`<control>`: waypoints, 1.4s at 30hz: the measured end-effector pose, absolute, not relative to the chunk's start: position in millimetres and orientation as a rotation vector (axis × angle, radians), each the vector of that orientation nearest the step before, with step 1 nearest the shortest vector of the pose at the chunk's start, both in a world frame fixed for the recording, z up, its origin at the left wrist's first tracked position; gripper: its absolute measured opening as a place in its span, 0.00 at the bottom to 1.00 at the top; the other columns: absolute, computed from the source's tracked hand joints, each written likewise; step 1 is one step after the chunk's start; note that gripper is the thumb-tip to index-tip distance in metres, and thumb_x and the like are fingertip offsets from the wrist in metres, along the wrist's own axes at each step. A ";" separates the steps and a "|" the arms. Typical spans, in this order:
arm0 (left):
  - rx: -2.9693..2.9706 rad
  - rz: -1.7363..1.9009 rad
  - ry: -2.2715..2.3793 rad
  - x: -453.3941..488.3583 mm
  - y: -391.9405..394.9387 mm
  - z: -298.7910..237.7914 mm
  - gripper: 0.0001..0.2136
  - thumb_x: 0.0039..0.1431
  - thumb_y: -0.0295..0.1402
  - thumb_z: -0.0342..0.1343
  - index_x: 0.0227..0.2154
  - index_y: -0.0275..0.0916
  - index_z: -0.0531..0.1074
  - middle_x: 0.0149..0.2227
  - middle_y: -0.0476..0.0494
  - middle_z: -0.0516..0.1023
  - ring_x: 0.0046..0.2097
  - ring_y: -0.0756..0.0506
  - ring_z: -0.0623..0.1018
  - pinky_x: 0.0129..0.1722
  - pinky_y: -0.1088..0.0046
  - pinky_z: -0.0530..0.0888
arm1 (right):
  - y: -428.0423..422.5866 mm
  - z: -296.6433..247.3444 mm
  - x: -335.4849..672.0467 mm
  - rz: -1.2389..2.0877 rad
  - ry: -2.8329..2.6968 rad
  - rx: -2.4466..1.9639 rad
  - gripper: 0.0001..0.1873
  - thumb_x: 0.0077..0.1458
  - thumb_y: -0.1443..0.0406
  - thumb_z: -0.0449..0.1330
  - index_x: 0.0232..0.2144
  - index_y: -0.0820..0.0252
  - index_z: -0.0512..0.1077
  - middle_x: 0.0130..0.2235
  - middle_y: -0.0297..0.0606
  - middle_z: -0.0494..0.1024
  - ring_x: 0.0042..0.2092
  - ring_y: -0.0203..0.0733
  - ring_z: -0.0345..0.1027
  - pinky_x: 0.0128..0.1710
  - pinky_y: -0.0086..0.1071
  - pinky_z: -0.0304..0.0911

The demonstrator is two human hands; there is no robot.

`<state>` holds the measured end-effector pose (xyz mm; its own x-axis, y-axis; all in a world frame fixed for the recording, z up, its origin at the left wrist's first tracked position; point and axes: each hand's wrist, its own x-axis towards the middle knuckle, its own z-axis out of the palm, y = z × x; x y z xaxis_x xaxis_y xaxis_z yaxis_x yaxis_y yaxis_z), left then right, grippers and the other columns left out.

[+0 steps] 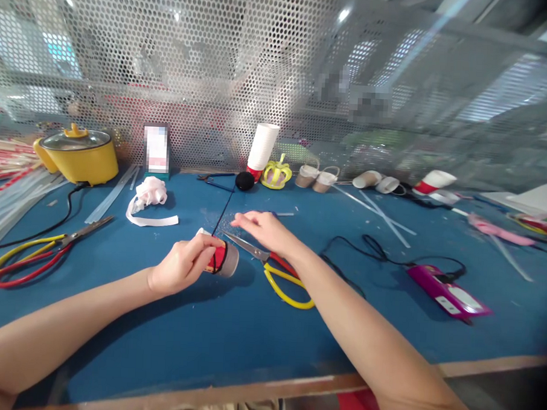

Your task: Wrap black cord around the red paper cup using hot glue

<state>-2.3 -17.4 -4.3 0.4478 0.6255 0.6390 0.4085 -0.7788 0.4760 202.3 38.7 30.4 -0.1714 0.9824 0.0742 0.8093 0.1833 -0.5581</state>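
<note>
My left hand [184, 263] is closed around a red paper cup [217, 257] that lies tilted on its side, its pale round end facing right. Black cord [223, 215] wraps the cup and runs up and away to a black ball of cord [244, 181] at the back of the table. To the right of the cup, my right hand [267, 229] hovers with fingers stretched leftward and nothing visible in them. Beneath its wrist lie scissors [275, 268] with red and yellow handles, blades pointing toward the cup.
The blue table [167, 345] meets a perforated metal screen [206, 75]. At left are a yellow electric pot [83, 157], a second pair of scissors [45, 249] and a phone [157, 151]. Stacked cups [263, 147] and small baskets [307, 175] stand behind; a purple power strip [446, 291] lies right.
</note>
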 end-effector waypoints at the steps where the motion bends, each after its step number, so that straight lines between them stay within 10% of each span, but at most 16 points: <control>1: 2.455 1.223 0.890 -2.2 -18.3 -3.0 0.08 0.60 0.27 0.41 0.39 0.36 0.64 0.30 0.46 0.76 0.27 0.54 0.74 0.27 0.81 0.69 | 31.4 31.7 191.4 0.868 -2.117 -1.414 0.23 0.55 0.50 0.47 0.31 0.58 0.75 0.37 0.37 0.76 0.42 0.41 0.67 0.42 0.31 0.59; 5: 2.445 1.179 0.876 -2.6 -20.6 -0.4 0.08 0.59 0.28 0.42 0.37 0.37 0.65 0.26 0.50 0.72 0.23 0.55 0.70 0.24 0.82 0.67 | 13.3 32.2 161.7 1.272 -1.874 -0.973 0.17 0.50 0.53 0.55 0.28 0.61 0.73 0.30 0.35 0.75 0.35 0.37 0.67 0.38 0.31 0.60; 42: 2.150 1.411 0.820 -2.8 -33.9 4.5 0.07 0.59 0.28 0.47 0.39 0.38 0.66 0.34 0.45 0.76 0.33 0.51 0.75 0.33 0.78 0.71 | 6.4 37.8 169.8 0.912 -1.955 -1.201 0.14 0.51 0.58 0.53 0.21 0.61 0.65 0.22 0.30 0.65 0.26 0.33 0.57 0.26 0.27 0.53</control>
